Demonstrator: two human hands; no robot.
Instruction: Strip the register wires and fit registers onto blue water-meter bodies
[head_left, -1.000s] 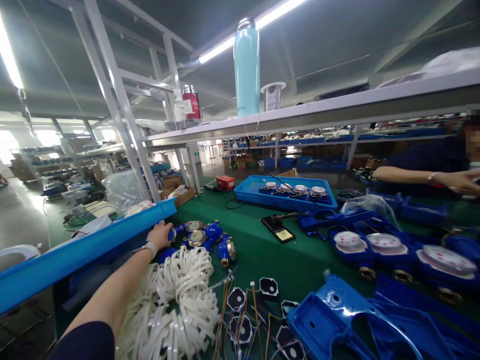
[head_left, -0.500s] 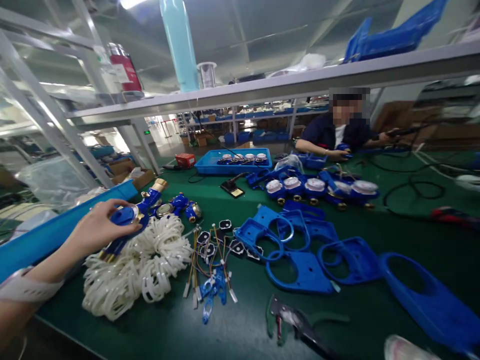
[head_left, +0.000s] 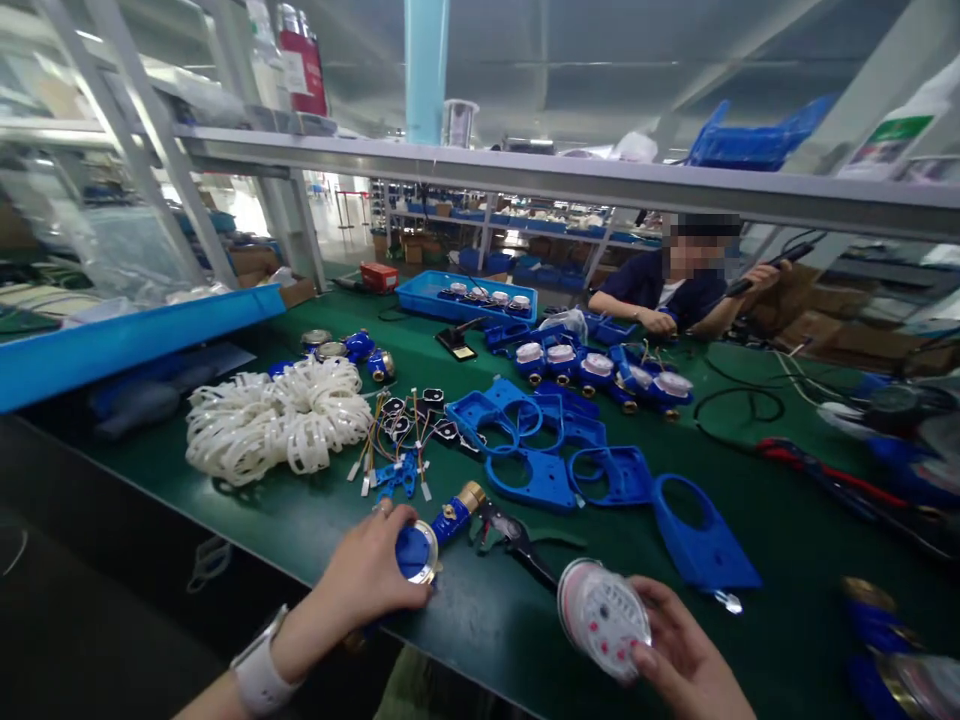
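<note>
We are bringing the blue meter body [head_left: 420, 545] from beside the white straps [head_left: 277, 420] down to the table's near edge, left hand [head_left: 367, 580] wrapped around it, while our right hand [head_left: 686, 665] is cradling a round dial [head_left: 604, 617] in curled fingers.

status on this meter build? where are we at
Done: a row of blue meters with dial faces fitted sits mid-bench, and more are in the blue tray.
In hand: the left hand grips a blue meter body at the bench edge; the right hand holds a round dial register, not yet on it.
Left: bare meter bodies, blue housing shells, wired boards and white straps lie loose.
</note>
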